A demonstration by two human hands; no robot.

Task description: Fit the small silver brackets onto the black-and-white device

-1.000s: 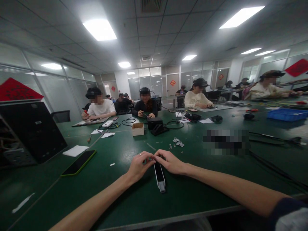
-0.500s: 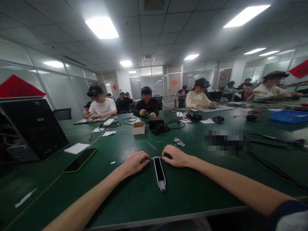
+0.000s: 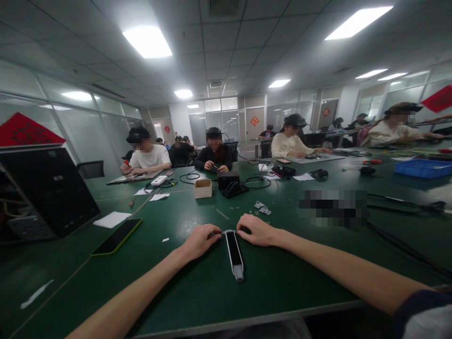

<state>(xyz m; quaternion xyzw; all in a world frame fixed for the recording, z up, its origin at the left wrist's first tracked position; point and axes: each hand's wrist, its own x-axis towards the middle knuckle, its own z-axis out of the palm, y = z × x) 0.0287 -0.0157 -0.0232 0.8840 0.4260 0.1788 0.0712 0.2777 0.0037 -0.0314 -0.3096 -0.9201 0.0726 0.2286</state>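
Note:
A long narrow black and white device (image 3: 233,253) lies on the green table (image 3: 197,292), pointing away from me. My left hand (image 3: 200,240) rests just left of its far end, fingers curled down against the table and touching that end. My right hand (image 3: 254,230) rests just right of the far end, fingers curled over something dark that I cannot make out. Small metal parts (image 3: 262,207) lie a little beyond my right hand.
A phone with a green edge (image 3: 117,237) and a white paper (image 3: 112,219) lie to the left, beside an open black computer case (image 3: 47,193). A small wooden box (image 3: 203,188), black gear and cables sit mid-table. Several people work across the table. A blue tray (image 3: 421,168) sits far right.
My hands, pinched together over the device's far end a second ago, have moved apart and now rest on either side of it. The device stays flat on the table.

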